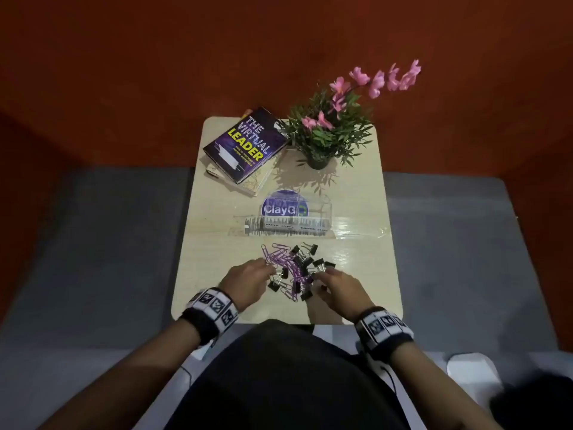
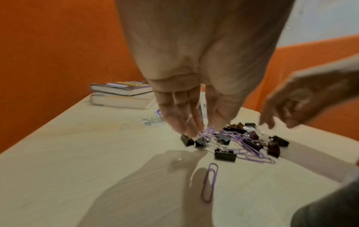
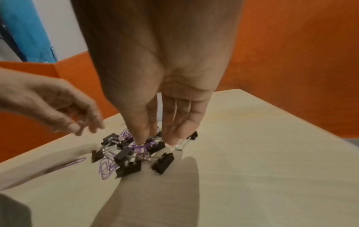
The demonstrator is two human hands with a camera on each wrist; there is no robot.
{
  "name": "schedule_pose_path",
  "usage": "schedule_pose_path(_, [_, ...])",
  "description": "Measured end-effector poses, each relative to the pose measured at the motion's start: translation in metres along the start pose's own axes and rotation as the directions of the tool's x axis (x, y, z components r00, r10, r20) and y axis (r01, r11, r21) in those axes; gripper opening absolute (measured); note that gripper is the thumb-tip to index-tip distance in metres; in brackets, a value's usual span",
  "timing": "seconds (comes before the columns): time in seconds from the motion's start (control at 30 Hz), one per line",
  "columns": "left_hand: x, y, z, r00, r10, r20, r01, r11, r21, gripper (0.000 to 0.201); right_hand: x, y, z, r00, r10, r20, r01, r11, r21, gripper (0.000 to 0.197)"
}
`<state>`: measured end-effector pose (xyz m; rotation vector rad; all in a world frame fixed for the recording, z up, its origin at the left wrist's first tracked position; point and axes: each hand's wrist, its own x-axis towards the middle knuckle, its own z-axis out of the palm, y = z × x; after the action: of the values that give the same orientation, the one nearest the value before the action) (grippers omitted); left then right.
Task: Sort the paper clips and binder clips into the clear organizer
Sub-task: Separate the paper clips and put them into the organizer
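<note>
Purple paper clips (image 1: 276,254) and black binder clips (image 1: 311,248) lie tangled in one pile on the pale wooden table (image 1: 356,274). Behind the pile stands the clear organizer (image 1: 319,212), with a labelled strip along its front. My left hand (image 1: 269,270) reaches the pile's left side, fingers (image 2: 180,119) pointing straight down just above a binder clip (image 2: 187,140). My right hand (image 1: 322,276) is at the pile's right side; its thumb and fingers (image 3: 182,130) touch the clips without gripping any. One paper clip (image 2: 209,182) lies apart, nearer me.
Two stacked books (image 1: 245,147) sit at the table's far left and a potted plant with pink flowers (image 1: 328,131) at the far right. A round blue sticker (image 1: 283,206) shows through the organizer. The table's near edge (image 1: 279,319) meets my lap.
</note>
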<state>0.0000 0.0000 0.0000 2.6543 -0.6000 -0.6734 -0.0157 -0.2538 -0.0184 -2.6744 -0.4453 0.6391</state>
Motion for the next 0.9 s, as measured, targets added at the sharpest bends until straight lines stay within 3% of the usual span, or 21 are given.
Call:
schedule_pose_path(0.1, [0.012,0.010,0.011,0.990,0.141,-0.020,-0.136,0.978,0.155,0.035,0.012,-0.014,0.007,0.994,-0.094,-0.060,0.093,0.996,-0.013,0.022])
schedule_pose_path(0.23, [0.014,0.004,0.026,0.981,0.169,0.096,-0.190,0.939,0.287,0.053,0.007,-0.021,0.027,0.951,-0.308,0.028,0.309,0.944,-0.114,0.034])
schedule_pose_path(0.4, [-0.003,-0.020,0.025,0.990,0.136,0.037,-0.141,0.955,0.261,0.058,-0.006,-0.009,0.027,0.964,-0.266,0.010,0.265,0.957,-0.119,0.041])
schedule_pose_path(0.53, [-0.013,-0.035,0.022,0.994,0.103,-0.033,-0.092,0.965,0.247,0.059,-0.011,0.007,0.025,0.973,-0.232,-0.020,0.228,0.967,-0.110,0.031])
schedule_pose_path(0.67, [-0.023,-0.038,0.019,0.991,0.053,-0.121,-0.026,0.976,0.216,0.040,-0.011,0.005,0.020,0.966,-0.246,-0.073,0.238,0.965,-0.106,0.032])
schedule_pose_path(0.77, [-0.040,-0.040,0.028,0.986,0.137,-0.090,-0.115,0.969,0.218,0.021,-0.008,-0.009,0.022,0.947,-0.320,-0.017,0.316,0.942,-0.116,0.031])
schedule_pose_path(0.9, [-0.059,-0.042,0.047,0.967,0.250,0.048,-0.255,0.947,0.196,0.030,-0.001,-0.023,0.028,0.918,-0.384,0.099,0.395,0.908,-0.143,0.039])
